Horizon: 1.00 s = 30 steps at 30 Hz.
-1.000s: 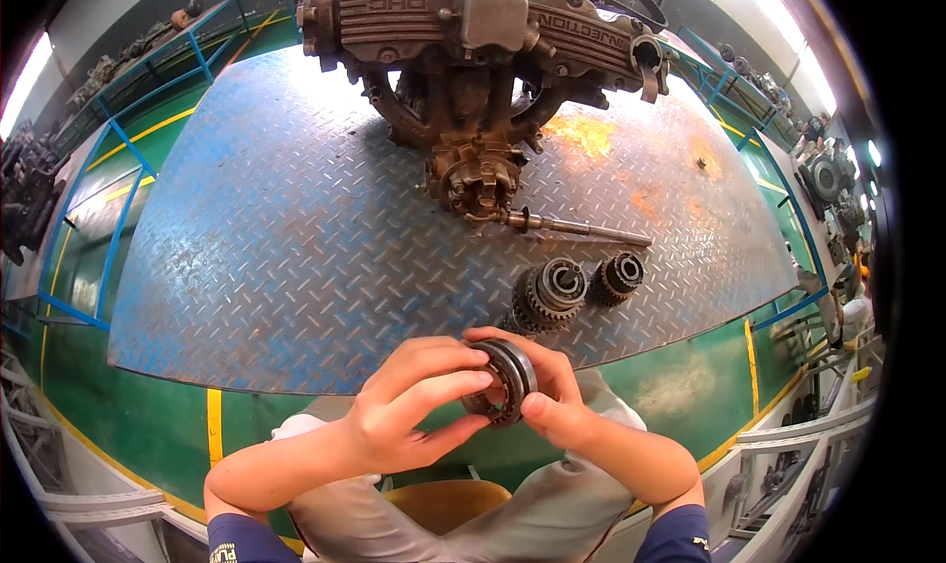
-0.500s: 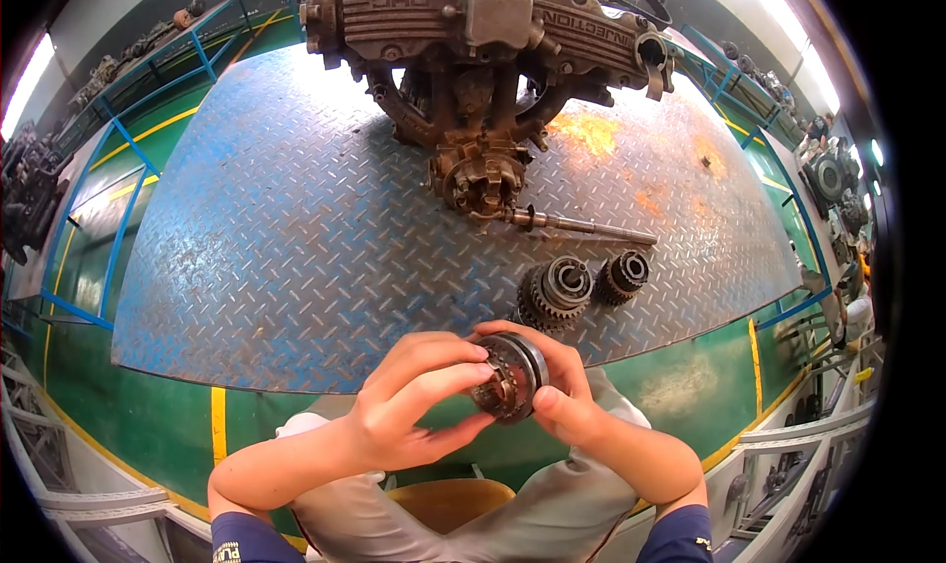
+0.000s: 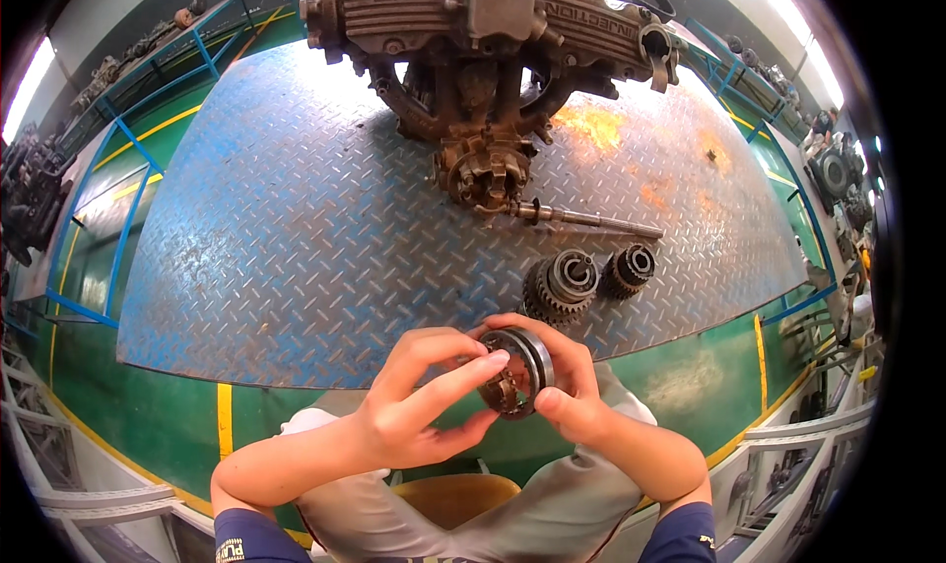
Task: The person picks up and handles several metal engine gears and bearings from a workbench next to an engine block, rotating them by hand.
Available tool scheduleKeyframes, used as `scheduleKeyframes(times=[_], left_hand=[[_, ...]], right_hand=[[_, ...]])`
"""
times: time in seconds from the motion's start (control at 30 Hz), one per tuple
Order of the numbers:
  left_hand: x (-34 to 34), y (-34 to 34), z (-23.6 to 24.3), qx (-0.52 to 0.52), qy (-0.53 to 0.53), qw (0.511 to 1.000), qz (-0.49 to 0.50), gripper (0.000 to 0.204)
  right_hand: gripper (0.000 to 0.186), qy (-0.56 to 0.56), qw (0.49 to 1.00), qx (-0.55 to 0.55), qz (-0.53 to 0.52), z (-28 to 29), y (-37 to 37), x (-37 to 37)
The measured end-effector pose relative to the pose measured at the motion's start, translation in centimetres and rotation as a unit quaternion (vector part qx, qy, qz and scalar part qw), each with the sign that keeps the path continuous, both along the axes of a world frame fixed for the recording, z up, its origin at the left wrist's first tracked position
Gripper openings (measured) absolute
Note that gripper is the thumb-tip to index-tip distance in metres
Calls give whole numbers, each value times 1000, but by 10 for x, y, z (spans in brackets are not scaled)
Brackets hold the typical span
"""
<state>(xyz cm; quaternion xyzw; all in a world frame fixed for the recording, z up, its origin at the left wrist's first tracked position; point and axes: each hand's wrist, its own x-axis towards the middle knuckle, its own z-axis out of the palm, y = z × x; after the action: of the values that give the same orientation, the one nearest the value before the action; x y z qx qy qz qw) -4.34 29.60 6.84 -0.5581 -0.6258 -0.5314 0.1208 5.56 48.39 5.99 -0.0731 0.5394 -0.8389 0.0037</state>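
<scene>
Above my lap, just off the near edge of the metal table, my right hand (image 3: 576, 405) grips a grooved synchronizer sleeve (image 3: 541, 361) by its rim, thumb in front and fingers behind. The sleeve is tilted on edge, and I can see through part of its opening. Inside its left side sits a smaller toothed hub (image 3: 502, 394), out of line with the sleeve. My left hand (image 3: 404, 405) pinches this hub between thumb and fingers, the index finger lying across the opening. The fingers hide some of the hub.
Two gear stacks (image 3: 562, 287) stand on the diamond-plate table (image 3: 276, 238) beyond my hands. Behind them lies a long splined shaft (image 3: 596, 221). A large rusty engine assembly (image 3: 483, 80) occupies the far side. Blue-railed benches (image 3: 123, 218) stand left and right.
The hub has shifted out of line with the sleeve, so a gap now shows through the ring. My left index finger has moved slightly right across the opening.
</scene>
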Motion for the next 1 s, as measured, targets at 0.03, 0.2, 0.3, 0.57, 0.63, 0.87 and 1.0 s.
scheduleKeyframes(times=[0.03, 0.2, 0.3, 0.57, 0.63, 0.87, 1.0], left_hand=[[0, 0, -1, -1, -1, 1000, -1, 64], [0, 3, -8, -8, -9, 1000, -16, 63], [2, 2, -7, -16, -16, 1000, -18, 61], [0, 3, -8, -12, -25, 999, -22, 60], [1, 3, -7, -12, -28, 999, -23, 61], [0, 4, -8, 2, -28, 999, -30, 61], [0, 5, -9, 13, -44, 998, -30, 65]], right_hand=[[78, 1, 1000, -1, 0, -1, 0, 0], [77, -7, 1000, 9, -5, -1, 2, 2], [77, -12, 1000, 9, -3, 3, 1, 3], [76, -15, 1000, 9, 8, 0, 4, 2], [77, -3, 1000, 8, 2, -1, 3, 2], [77, -4, 1000, -2, -4, -1, 2, 1], [78, -4, 1000, 1, -7, -1, 1, 1]])
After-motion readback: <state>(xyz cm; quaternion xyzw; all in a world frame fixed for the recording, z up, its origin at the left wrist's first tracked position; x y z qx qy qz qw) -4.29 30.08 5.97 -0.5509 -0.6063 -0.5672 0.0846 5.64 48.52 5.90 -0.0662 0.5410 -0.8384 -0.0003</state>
